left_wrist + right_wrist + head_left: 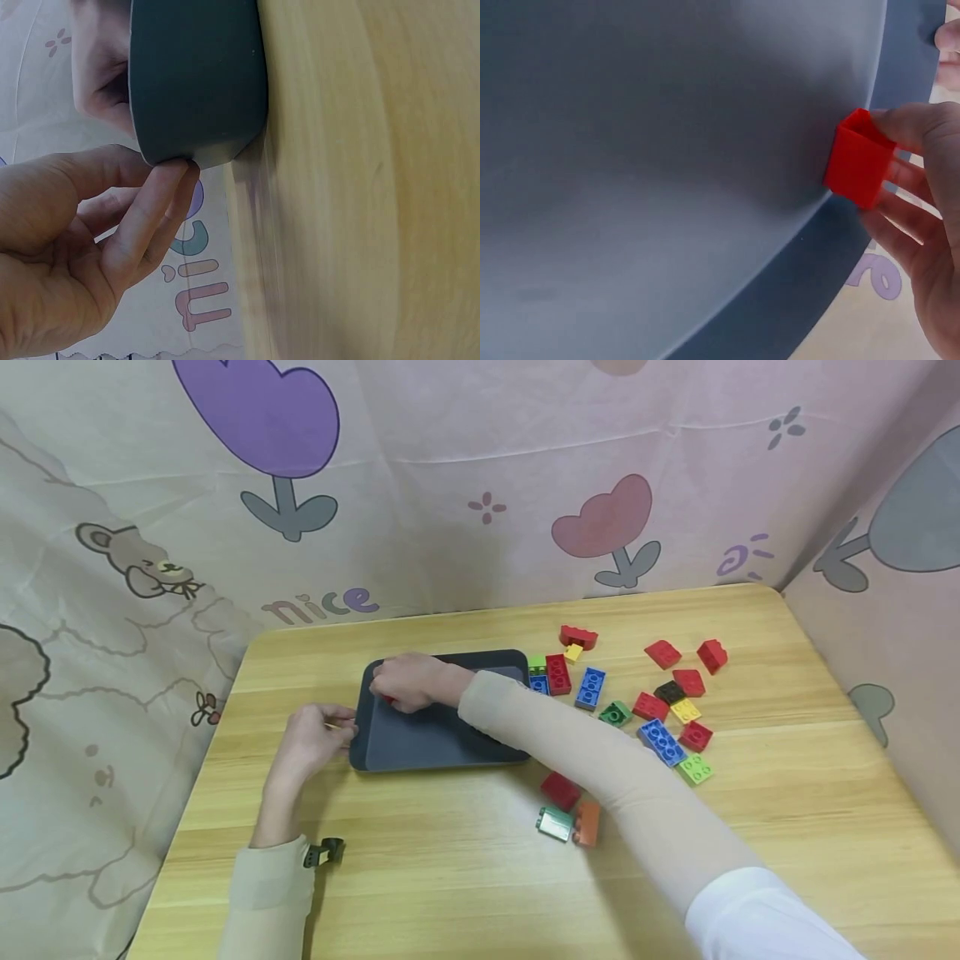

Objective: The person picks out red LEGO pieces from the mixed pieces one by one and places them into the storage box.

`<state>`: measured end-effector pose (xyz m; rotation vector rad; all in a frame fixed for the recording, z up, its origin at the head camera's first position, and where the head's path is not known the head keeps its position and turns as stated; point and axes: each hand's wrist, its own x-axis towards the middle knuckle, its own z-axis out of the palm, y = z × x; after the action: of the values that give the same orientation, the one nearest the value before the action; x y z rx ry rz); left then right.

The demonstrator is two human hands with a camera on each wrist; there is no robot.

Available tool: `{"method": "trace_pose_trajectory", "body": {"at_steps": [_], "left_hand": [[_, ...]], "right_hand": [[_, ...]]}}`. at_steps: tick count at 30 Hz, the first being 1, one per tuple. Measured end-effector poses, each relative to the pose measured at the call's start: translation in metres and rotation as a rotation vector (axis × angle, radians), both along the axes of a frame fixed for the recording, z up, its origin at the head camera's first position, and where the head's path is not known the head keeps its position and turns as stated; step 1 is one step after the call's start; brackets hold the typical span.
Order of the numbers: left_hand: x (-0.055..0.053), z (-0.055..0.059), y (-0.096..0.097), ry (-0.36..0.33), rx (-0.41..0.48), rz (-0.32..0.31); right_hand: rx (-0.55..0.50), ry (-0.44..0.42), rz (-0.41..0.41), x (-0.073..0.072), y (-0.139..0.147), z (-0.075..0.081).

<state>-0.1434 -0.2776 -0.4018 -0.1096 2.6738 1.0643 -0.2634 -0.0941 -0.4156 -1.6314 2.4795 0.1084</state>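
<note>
R hand pinches red brick inside tray, corner nr L hand, which pinches tray edge. Prob. early stage: no other brick seen in tray (part hidden by R forearm); loose bricks remain R of R hand.

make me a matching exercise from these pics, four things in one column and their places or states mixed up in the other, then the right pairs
1. Left hand
2. Orange brick
3. Right hand
4. Tray

A. Holding a red brick
B. Dark, lying on the wooden table
C. Touching the outer side of the tray's left end
D. Beside a green brick

Right pairs: 1-C, 2-D, 3-A, 4-B
</note>
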Motion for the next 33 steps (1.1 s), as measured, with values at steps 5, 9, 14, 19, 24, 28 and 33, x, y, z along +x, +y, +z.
{"method": "trace_pose_trajectory", "body": {"at_steps": [5,9,14,19,24,28,33], "left_hand": [[0.001,0.000,-0.001,-0.002,0.010,-0.001],[0.002,0.000,-0.001,0.002,0.011,0.005],[0.003,-0.001,-0.003,0.006,0.014,0.011],[0.002,-0.002,-0.004,0.010,0.001,0.013],[0.002,-0.001,-0.003,0.008,-0.006,0.024],[0.000,0.000,-0.001,0.004,0.004,0.023],[-0.002,0.001,0.001,0.001,0.007,0.021]], "right_hand": [[0.016,-0.001,-0.029,0.002,0.003,0.008],[0.033,0.015,-0.035,0.003,0.010,0.016],[0.009,0.029,-0.020,0.004,0.022,0.028],[-0.022,0.028,-0.041,0.001,0.039,0.038],[-0.033,0.016,-0.081,-0.002,0.059,0.048],[-0.057,0.016,-0.133,-0.006,0.078,0.054],[-0.112,0.020,-0.210,-0.014,0.105,0.058]]}}
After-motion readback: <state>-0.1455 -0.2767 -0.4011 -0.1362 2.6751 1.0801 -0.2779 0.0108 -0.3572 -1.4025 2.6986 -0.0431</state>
